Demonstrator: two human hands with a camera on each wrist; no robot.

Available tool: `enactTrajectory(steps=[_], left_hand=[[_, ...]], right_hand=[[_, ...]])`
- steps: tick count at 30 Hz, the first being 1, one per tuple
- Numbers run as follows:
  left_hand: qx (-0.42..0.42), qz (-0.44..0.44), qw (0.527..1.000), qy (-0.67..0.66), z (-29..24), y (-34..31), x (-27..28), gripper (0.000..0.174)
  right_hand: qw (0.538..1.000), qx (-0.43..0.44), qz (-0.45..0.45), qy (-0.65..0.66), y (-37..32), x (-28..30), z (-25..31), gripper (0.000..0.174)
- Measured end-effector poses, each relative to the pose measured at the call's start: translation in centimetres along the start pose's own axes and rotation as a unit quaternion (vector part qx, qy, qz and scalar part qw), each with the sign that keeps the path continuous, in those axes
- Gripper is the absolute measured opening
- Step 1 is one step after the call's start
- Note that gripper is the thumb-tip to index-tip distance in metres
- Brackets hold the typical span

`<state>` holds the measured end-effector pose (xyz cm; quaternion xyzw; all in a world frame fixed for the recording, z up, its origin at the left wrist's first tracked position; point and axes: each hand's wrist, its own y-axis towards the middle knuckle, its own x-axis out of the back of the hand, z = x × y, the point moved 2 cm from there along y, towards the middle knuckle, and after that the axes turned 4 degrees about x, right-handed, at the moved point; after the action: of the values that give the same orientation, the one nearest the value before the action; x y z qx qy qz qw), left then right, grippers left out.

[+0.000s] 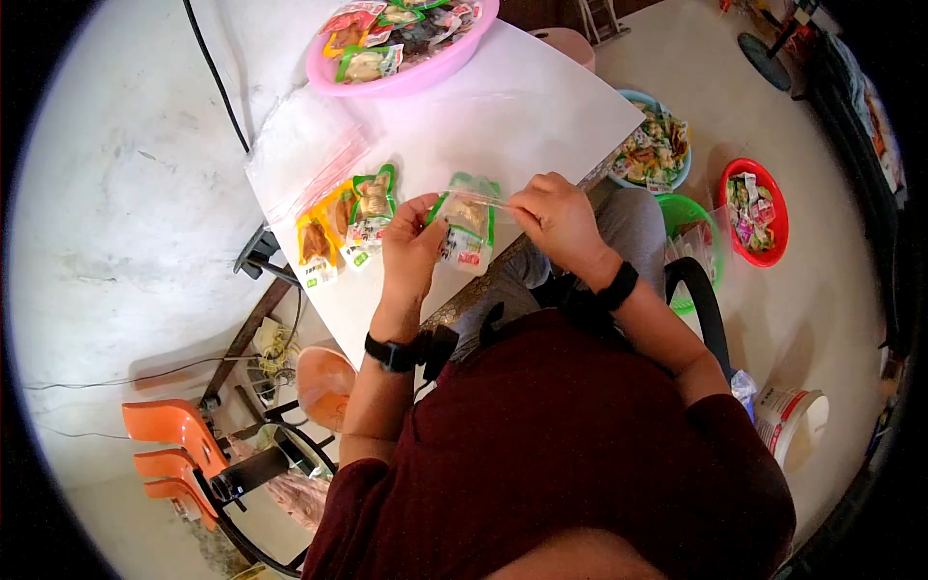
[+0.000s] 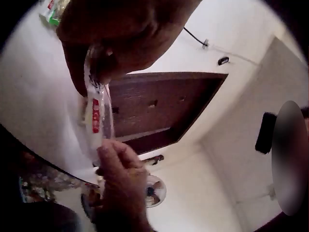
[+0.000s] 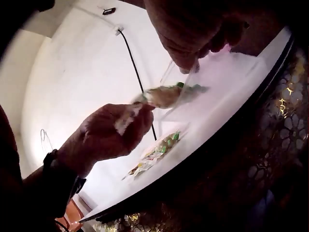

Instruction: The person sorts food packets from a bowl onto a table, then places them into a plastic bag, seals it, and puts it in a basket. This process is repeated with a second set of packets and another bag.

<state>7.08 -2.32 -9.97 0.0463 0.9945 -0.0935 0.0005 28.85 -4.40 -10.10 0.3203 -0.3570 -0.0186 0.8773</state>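
My left hand grips a green-edged food packet over the near edge of the white table, thumb across its front. Clear plastic overlaps the top of that packet and stretches to the right. Its far end is pinched by the thumb and fingers of my right hand. From the right wrist, the packet appears edge-on between both hands. Left of the left hand, a green-edged packet and orange-yellow packets lie on the table, with flat clear bags behind them.
A pink basin of packets stands at the table's far side. On the floor to the right are a blue basin, a red basin and a green basin. Orange chairs stand lower left; a white bucket lies lower right.
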Motion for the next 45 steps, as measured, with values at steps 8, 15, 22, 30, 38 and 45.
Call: enactTrajectory(steps=[8,15,22,30,38,45], left_hand=[[-0.079,-0.138,0.879,0.45,0.5,2.1,-0.2,0.044],[-0.093,-0.114,0.804,0.575,-0.3,3.5,-0.9,0.033],[-0.266,-0.124,0.667,0.685,-1.4,4.5,-2.2,0.019],[-0.07,-0.039,0.7,0.71,-1.3,3.9,-2.8,0.028],[-0.231,-0.03,0.723,0.651,-2.3,1.0,-4.5,0.042],[-0.254,0.016,0.707,0.659,-2.5,2.0,-5.0,0.037]], right_hand=[[0.999,-0.007,0.048,-0.009,-1.0,-1.0,-0.3,0.008],[0.995,0.014,0.088,-0.053,-1.5,-2.3,-1.3,0.01],[0.992,-0.006,0.122,-0.044,-1.2,-1.8,-1.4,0.011],[0.99,0.021,-0.028,-0.137,-0.7,0.1,-1.9,0.009],[0.997,-0.011,0.025,-0.072,-1.7,-1.5,-3.1,0.008],[0.998,-0.009,0.035,-0.06,-1.6,-1.2,-2.9,0.008]])
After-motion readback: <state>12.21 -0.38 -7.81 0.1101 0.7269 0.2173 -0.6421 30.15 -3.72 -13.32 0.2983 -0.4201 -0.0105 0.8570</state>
